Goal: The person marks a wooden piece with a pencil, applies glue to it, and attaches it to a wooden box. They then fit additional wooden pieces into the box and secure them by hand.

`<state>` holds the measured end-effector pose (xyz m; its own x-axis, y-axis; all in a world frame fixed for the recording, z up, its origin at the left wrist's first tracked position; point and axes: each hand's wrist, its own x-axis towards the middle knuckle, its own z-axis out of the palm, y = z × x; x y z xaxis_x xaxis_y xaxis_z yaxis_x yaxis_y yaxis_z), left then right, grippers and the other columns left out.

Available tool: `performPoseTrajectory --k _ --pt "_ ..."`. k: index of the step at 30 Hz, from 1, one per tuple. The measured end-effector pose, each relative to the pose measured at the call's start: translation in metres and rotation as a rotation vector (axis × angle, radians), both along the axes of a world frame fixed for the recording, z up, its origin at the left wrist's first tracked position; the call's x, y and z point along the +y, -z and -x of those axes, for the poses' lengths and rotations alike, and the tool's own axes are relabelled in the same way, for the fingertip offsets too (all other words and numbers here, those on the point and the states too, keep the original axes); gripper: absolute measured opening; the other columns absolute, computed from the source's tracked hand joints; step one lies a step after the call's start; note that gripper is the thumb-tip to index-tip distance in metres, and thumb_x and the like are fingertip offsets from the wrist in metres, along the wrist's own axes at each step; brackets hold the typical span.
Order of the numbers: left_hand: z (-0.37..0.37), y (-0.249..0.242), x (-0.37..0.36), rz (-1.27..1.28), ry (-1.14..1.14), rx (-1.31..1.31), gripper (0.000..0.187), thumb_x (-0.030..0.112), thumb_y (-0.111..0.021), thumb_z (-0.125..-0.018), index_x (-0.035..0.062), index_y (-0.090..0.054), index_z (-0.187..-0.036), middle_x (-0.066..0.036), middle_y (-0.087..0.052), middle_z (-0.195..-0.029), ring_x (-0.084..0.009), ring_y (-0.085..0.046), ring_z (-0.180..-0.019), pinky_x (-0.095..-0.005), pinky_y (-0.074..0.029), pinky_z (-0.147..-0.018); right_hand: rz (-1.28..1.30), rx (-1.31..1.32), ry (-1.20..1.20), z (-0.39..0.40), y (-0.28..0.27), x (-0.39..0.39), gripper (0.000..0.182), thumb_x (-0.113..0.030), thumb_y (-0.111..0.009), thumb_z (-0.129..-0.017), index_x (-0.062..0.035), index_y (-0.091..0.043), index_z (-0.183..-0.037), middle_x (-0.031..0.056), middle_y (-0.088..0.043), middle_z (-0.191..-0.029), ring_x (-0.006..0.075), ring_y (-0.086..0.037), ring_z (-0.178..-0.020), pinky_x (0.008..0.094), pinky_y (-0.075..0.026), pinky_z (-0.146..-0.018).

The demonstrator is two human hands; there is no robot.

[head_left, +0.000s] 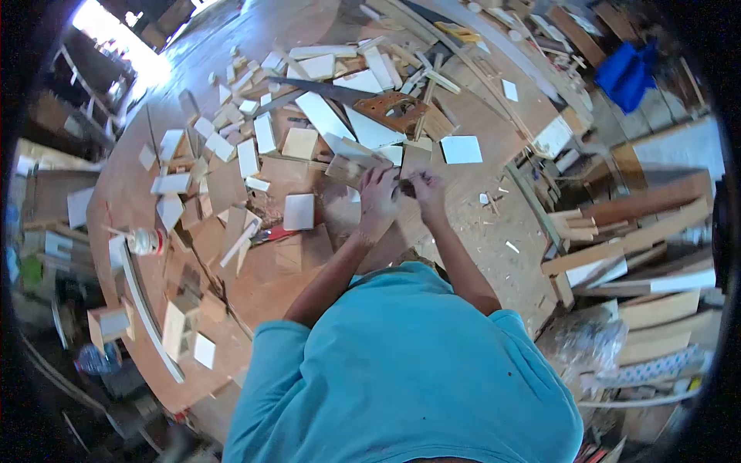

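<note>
Both of my hands are close together over the middle of the round wooden table [301, 285]. My left hand [378, 202] lies over a small brown wood block [349, 168], its fingers bent against the near edge. Just to the right, my right hand [427, 191] has its fingers pinched around something small and dark that I cannot make out. A light wood piece [417, 154] stands just beyond my fingers. Farther off lies a handsaw with a brown wooden handle [392, 112], its blade pointing left over white offcuts [324, 119].
Wood offcuts [299, 212] cover much of the tabletop. A red-handled tool [272, 234] lies left of my hands, and a white jar [147, 241] stands near the left edge. Boards [641, 239] are piled at the right, below a blue cloth [627, 76].
</note>
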<state>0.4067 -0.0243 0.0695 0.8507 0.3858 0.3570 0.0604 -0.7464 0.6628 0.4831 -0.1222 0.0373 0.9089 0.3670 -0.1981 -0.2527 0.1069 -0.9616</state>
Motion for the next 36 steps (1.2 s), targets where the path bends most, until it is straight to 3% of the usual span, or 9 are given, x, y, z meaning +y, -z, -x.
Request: performPoseTrajectory --k 3,13,19,23,25,27,29,30,36 --pt "-0.034 -0.004 -0.013 -0.423 -0.101 0.027 0.034 0.01 -0.056 -0.069 0.0066 -0.053 -0.103 -0.009 -0.048 -0.109 -0.0314 -0.036 -0.11 -0.0452 -0.027 -0.093 0.093 -0.064 -0.052 -0.046 0.011 -0.02 0.02 -0.017 -0.059 -0.079 0.003 -0.059 -0.081 0.0076 -0.06 -0.067 0.0109 -0.056 -0.058 0.0221 -0.046 -0.051" --pt "-0.014 0.026 0.006 -0.264 -0.317 0.354 0.013 0.006 -0.048 -0.071 0.0021 -0.056 -0.081 -0.011 -0.053 -0.102 -0.0276 -0.037 -0.115 -0.0397 -0.029 -0.097 0.169 -0.096 -0.403 -0.088 0.021 0.003 0.023 -0.019 -0.059 -0.08 0.0025 -0.058 -0.087 0.0058 -0.06 -0.068 0.0109 -0.057 -0.056 0.0223 -0.046 -0.05" --pt "-0.014 0.021 0.04 -0.066 -0.382 0.019 0.014 0.004 -0.05 -0.074 0.0041 -0.057 -0.087 -0.008 -0.053 -0.11 -0.0289 -0.035 -0.118 -0.0461 -0.022 -0.099 0.145 -0.249 -0.494 -0.099 0.03 0.016 0.029 -0.019 -0.059 -0.078 0.0018 -0.057 -0.097 0.0066 -0.059 -0.075 0.0101 -0.055 -0.062 0.024 -0.045 -0.054" --pt "-0.04 0.007 0.029 -0.389 -0.545 0.026 0.016 0.002 -0.052 -0.073 0.0036 -0.058 -0.088 -0.012 -0.052 -0.107 -0.0303 -0.049 -0.097 -0.0376 -0.04 -0.084 0.258 -0.282 -0.532 -0.105 0.037 0.014 0.029 -0.016 -0.06 -0.079 -0.0003 -0.056 -0.103 0.0052 -0.058 -0.087 0.0096 -0.056 -0.073 0.0209 -0.048 -0.055" --pt "-0.063 0.023 0.012 -0.269 -0.476 -0.066 0.018 0.002 -0.053 -0.072 0.0045 -0.058 -0.089 -0.014 -0.052 -0.103 -0.0295 -0.052 -0.086 -0.0355 -0.044 -0.072 0.273 -0.268 -0.5 -0.113 0.035 0.005 0.027 -0.016 -0.06 -0.078 -0.0009 -0.057 -0.101 0.0054 -0.059 -0.085 0.0106 -0.057 -0.073 0.0218 -0.048 -0.056" --pt "-0.084 0.03 -0.023 0.304 -0.349 0.042 0.018 0.008 -0.053 -0.072 0.0039 -0.056 -0.09 -0.014 -0.053 -0.09 -0.0299 -0.052 -0.083 -0.0388 -0.042 -0.071 0.282 -0.254 -0.46 -0.123 0.036 -0.007 0.026 -0.017 -0.061 -0.078 -0.0015 -0.058 -0.099 0.0055 -0.061 -0.082 0.0117 -0.057 -0.074 0.0227 -0.048 -0.057" --pt "-0.105 0.035 -0.052 0.277 -0.258 0.082 0.02 0.007 -0.053 -0.072 0.0025 -0.055 -0.091 -0.017 -0.054 -0.085 -0.0321 -0.053 -0.073 -0.038 -0.044 -0.064 0.482 -0.746 -0.236 -0.137 0.042 -0.024 0.023 -0.017 -0.062 -0.076 -0.003 -0.06 -0.095 0.0082 -0.062 -0.079 0.0158 -0.059 -0.069 0.0255 -0.047 -0.058" --pt "-0.115 0.037 -0.059 0.275 -0.239 0.077 0.02 0.007 -0.053 -0.072 0.0025 -0.055 -0.091 -0.017 -0.054 -0.085 -0.0321 -0.053 -0.073 -0.038 -0.044 -0.064 0.52 -0.639 -0.2 -0.141 0.031 -0.034 0.024 -0.017 -0.062 -0.073 -0.0049 -0.06 -0.093 0.0095 -0.061 -0.086 0.022 -0.058 -0.077 0.0336 -0.045 -0.068" --pt "-0.153 0.058 -0.072 0.252 -0.173 0.131 0.027 0.015 -0.058 -0.069 0.0025 -0.057 -0.093 -0.016 -0.057 -0.085 -0.0286 -0.057 -0.076 -0.033 -0.045 -0.069 0.97 -0.785 -0.002 -0.171 0.041 -0.091 0.032 -0.02 -0.061 -0.071 -0.0046 -0.053 -0.098 0.0089 -0.055 -0.099 0.0235 -0.046 -0.099 0.0396 -0.036 -0.083"
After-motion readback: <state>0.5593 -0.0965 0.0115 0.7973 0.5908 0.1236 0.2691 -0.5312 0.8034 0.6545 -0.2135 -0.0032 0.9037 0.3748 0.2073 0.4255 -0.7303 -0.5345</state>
